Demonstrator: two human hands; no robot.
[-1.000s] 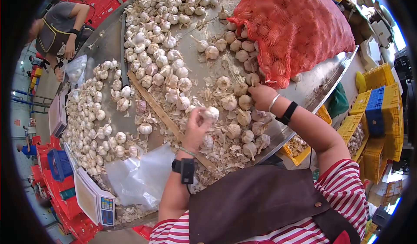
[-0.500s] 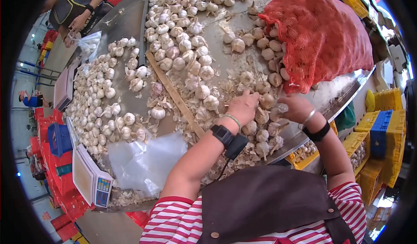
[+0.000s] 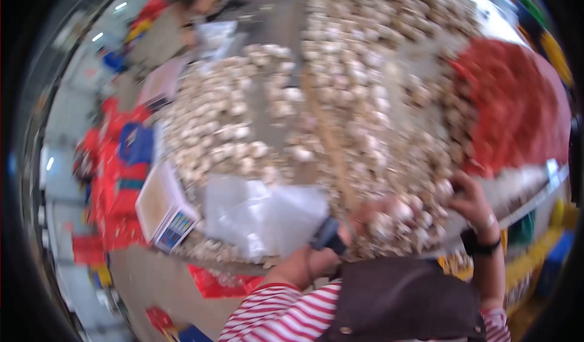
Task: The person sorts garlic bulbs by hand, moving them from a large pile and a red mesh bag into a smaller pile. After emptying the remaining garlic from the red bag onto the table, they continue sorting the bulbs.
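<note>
The whole view is smeared by motion. My left hand (image 3: 370, 213) is low over the garlic at the near side of the table, beside several whitish garlic bulbs (image 3: 399, 210). Its fingers are too blurred to make out a grip. To its right, my right hand (image 3: 472, 203) is closed, with a pale garlic bulb (image 3: 444, 189) between thumb and fingers. Loose garlic (image 3: 359, 92) and dry skins cover the middle of the table. Beyond my right hand lies a red mesh sack (image 3: 517, 104), with bulbs at its mouth.
A wooden strip (image 3: 331, 147) divides the garlic. Left of it lie smaller bulbs (image 3: 207, 117) and clear plastic bags (image 3: 261, 214). Scales (image 3: 165, 205) stand along the left edge, with red crates (image 3: 125, 184) beyond. Another person's hand (image 3: 208, 1) is at the far left.
My view has swung left, so the table appears farther right. My left hand has moved left, away from the right one. A pale bulb now shows at my right fingertips.
</note>
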